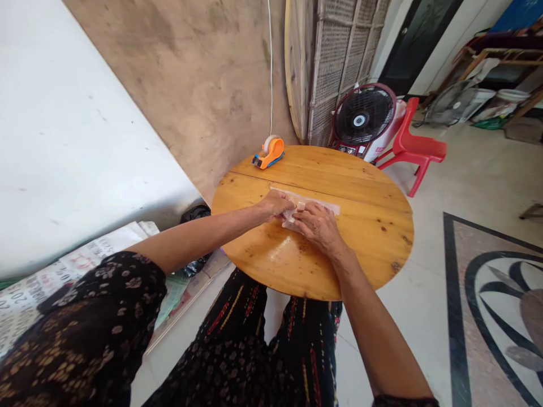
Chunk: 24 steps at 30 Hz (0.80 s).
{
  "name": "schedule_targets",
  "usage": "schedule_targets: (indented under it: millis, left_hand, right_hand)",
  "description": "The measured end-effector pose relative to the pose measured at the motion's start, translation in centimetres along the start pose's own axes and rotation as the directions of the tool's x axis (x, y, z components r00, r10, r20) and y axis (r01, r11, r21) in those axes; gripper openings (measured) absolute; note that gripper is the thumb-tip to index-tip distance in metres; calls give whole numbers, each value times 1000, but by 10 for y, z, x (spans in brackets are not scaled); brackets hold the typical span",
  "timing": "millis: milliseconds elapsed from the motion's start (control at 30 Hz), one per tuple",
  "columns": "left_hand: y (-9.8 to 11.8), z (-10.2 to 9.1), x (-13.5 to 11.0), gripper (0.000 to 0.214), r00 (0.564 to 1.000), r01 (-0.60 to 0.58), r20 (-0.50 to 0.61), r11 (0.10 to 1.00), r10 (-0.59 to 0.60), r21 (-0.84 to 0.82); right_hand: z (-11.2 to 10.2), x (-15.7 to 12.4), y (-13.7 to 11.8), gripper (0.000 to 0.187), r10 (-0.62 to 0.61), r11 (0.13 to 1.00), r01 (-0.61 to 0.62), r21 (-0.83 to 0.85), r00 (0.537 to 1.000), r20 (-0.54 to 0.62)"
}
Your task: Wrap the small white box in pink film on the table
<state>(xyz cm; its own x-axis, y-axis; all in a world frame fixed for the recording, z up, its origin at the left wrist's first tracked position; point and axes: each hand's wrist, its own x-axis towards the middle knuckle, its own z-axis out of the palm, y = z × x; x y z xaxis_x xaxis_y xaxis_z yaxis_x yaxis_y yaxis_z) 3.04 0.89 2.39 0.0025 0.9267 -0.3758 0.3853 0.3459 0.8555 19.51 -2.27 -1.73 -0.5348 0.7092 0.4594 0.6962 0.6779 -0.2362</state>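
On the round wooden table (365,226) lies a clear plastic bag (322,202) with something pale inside. My left hand (275,203) is closed on the bag's near left end, its fingers curled over the plastic. Beside it, my right hand (317,225) presses on the same end, fingers bent and together, so that part of the bag is covered. The two hands meet at the fold of the bag. An orange tape dispenser (268,152) with a roll of tape sits at the far left edge of the table.
A red and black fan (363,117) and a red plastic chair (413,148) stand behind the table. A plywood sheet (203,73) and woven panels (343,51) lean on the wall. Newspapers (85,254) lie on the floor at left.
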Motion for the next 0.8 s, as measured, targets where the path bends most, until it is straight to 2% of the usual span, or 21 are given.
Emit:
schedule_targets:
  millis: [133, 300, 433, 533, 600, 667, 800]
  left_hand:
    - [10, -6, -4, 16, 996, -10, 91, 999, 6, 42]
    - [16, -14, -8, 7, 974, -5, 225, 1000, -1, 28]
    - [8, -19, -10, 10, 944, -88, 312, 994, 104, -64]
    - [1, -18, -12, 16, 919, -228, 336, 973, 205, 30]
    - [-1, -15, -15, 21, 902, -364, 314, 913, 296, 182]
    - [-4, -12, -16, 24, 864, -493, 288, 806, 412, 327]
    - [-14, -11, -15, 22, 729, -682, 354, 580, 585, 446]
  right_hand:
    - [0, 1, 0, 21, 18, 1000, -18, -2, 1000, 3]
    - [4, -2, 5, 17, 27, 999, -26, 18, 999, -24]
    - [3, -2, 5, 19, 84, 996, -84, 26, 996, -9]
    - [3, -2, 3, 23, 141, 988, -139, 69, 990, -21]
    - [5, -3, 2, 29, 172, 982, -168, 82, 984, -41]
    - [6, -3, 2, 33, 183, 980, -177, 88, 982, -54]
    - [2, -4, 2, 32, 197, 970, -188, 154, 979, -44]
